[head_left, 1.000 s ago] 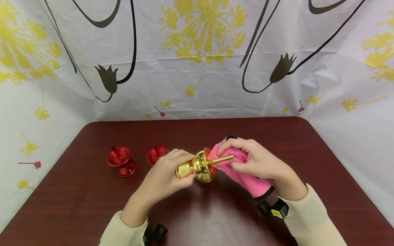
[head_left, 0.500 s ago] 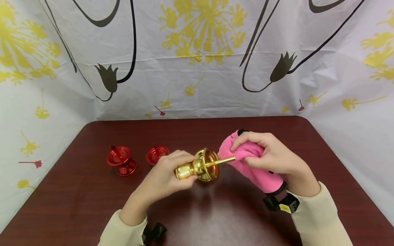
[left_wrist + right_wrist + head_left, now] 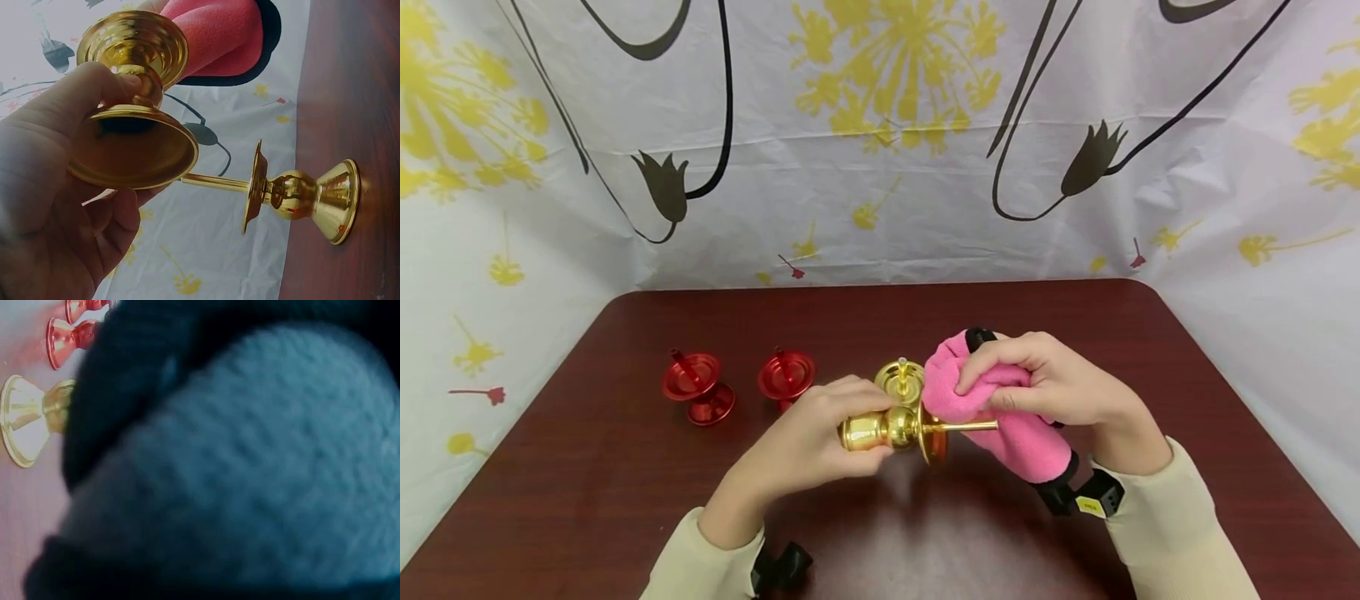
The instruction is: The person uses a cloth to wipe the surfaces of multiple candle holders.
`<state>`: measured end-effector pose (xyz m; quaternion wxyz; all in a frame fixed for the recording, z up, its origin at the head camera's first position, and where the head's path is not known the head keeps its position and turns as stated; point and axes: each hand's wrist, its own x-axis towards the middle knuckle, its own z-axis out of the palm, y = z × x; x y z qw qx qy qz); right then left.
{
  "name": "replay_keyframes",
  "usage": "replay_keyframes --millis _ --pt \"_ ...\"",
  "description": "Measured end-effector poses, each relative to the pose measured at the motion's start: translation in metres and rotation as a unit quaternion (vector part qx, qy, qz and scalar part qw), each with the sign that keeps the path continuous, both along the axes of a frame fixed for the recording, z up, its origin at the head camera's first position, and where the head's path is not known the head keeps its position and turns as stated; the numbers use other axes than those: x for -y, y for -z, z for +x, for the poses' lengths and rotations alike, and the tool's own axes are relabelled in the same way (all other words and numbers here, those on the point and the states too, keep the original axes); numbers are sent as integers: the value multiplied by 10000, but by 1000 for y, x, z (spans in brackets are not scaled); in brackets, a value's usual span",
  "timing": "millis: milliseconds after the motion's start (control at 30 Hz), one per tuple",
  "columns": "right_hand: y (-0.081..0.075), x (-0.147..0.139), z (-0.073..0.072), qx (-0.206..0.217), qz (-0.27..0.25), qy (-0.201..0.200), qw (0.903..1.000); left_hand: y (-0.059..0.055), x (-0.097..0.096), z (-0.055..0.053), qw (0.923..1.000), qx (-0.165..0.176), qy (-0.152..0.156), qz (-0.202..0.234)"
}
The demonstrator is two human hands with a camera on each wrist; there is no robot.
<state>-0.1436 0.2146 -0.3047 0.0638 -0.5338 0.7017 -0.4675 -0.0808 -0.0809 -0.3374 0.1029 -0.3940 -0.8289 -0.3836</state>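
My left hand (image 3: 820,429) grips a gold metal candle holder (image 3: 867,430) around its base and stem. The holder lies tipped on its side in the air, its dish and thin spike pointing right. In the left wrist view its hollow foot (image 3: 134,153) faces the camera, with thumb and fingers around the stem. My right hand (image 3: 1045,379) pinches a bunched pink cloth (image 3: 951,383) with black edging. The bunched part is right at the dish's rim, behind the spike, and a loose end hangs below the hand. Blurred cloth (image 3: 250,462) fills most of the right wrist view.
A second gold candle holder (image 3: 904,379) stands upright on the dark red-brown table (image 3: 1000,550), just behind the held one. Two red candle holders, a left one (image 3: 694,379) and a right one (image 3: 787,375), stand to the left. A patterned white sheet (image 3: 850,208) hangs around the table.
The cloth has pulled away to the right from the dish and then come back to its rim. The candle holder has shifted slightly right and nearer, its spike now level, uncovering the standing gold holder.
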Motion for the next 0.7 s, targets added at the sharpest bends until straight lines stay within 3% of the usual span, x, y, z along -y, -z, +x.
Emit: replay_keyframes --millis 367,533,700 --pt "-2 -6 -6 -24 281 -330 9991 -2 10 -2 9989 296 339 120" --pt "-3 3 0 -403 604 -574 9957 0 9 -1 9987 329 370 -145" --pt "0 9 7 -707 872 -485 9925 1 9 -2 9976 383 438 -375"
